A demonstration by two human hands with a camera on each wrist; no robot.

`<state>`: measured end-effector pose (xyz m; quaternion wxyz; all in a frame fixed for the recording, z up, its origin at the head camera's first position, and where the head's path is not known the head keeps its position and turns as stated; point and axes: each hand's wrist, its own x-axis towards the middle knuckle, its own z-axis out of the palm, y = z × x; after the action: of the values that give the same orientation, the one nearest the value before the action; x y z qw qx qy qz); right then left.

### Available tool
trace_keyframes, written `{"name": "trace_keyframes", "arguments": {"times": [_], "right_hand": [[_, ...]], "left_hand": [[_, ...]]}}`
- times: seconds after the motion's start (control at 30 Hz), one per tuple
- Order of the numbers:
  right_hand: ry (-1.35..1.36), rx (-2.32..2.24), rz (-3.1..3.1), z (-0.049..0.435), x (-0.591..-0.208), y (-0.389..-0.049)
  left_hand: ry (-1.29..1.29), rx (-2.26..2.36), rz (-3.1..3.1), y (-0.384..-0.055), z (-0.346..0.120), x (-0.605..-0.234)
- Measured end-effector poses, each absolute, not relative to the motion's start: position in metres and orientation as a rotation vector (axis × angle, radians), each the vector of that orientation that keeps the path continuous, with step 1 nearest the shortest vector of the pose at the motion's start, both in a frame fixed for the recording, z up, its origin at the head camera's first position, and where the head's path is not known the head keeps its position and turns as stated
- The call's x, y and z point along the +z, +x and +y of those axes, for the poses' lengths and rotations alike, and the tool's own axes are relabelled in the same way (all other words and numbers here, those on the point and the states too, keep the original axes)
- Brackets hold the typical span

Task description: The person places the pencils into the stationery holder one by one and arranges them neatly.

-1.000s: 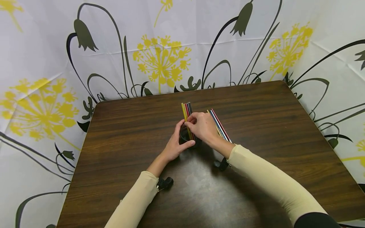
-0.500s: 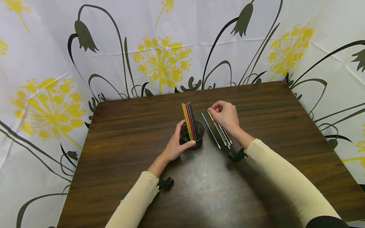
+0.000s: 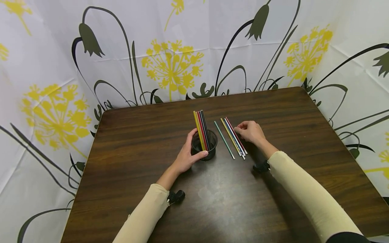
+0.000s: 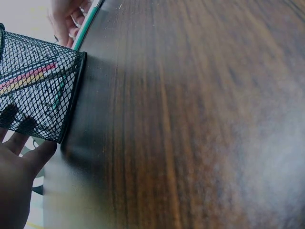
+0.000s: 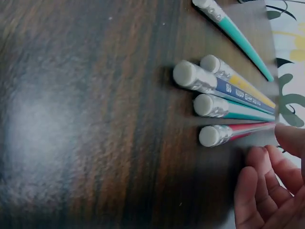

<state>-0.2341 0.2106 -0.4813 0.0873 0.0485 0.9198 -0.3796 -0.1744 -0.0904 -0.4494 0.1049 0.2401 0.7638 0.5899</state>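
Observation:
In the head view my left hand (image 3: 185, 153) holds a black mesh pencil cup (image 3: 215, 148), thumb at the near rim and fingers around its side. Yellow, red and black pencils (image 3: 203, 130) stand in it, leaning left. Right of the cup a green pencil (image 3: 224, 139) lies by itself. Beside it a close group holds a yellow pencil (image 3: 230, 135), a blue pencil (image 5: 238, 93), a teal pencil (image 5: 238, 110) and a red pencil (image 5: 243, 130), erasers toward me. My right hand (image 3: 250, 131) is at the group's right side, thumb tip against the red pencil, other fingers loosely curled.
The brown wood-grain table (image 3: 146, 135) ends at a white curtain (image 3: 188, 27) with printed flowers. Small black wrist cameras (image 3: 176, 196) hang below both wrists, close over the tabletop.
My right hand has moved from the pencils in the cup to the loose ones, passing over the yellow pencil and then shifting right to the red one. The left hand stays on the cup.

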Motion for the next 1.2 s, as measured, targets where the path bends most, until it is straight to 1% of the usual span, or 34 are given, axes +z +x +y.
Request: {"name": "trace_keyframes", "arguments": {"times": [0.27,0.43,0.8,1.2], "right_hand": [[0.099,-0.890,2.867,0.204,-0.483,-0.234],[0.071,-0.840,2.903,0.201,-0.482,-0.237],[0.118,-0.618,2.936,0.195,-0.476,-0.236],[0.117,-0.636,2.894,0.197,-0.467,-0.235]], "left_hand": [[0.701,1.732,2.251,-0.174,-0.090,-0.451],[0.699,1.739,2.248,-0.174,-0.090,-0.449],[0.726,1.741,2.245,-0.173,-0.091,-0.452],[0.728,1.741,2.244,-0.173,-0.091,-0.453]]}}
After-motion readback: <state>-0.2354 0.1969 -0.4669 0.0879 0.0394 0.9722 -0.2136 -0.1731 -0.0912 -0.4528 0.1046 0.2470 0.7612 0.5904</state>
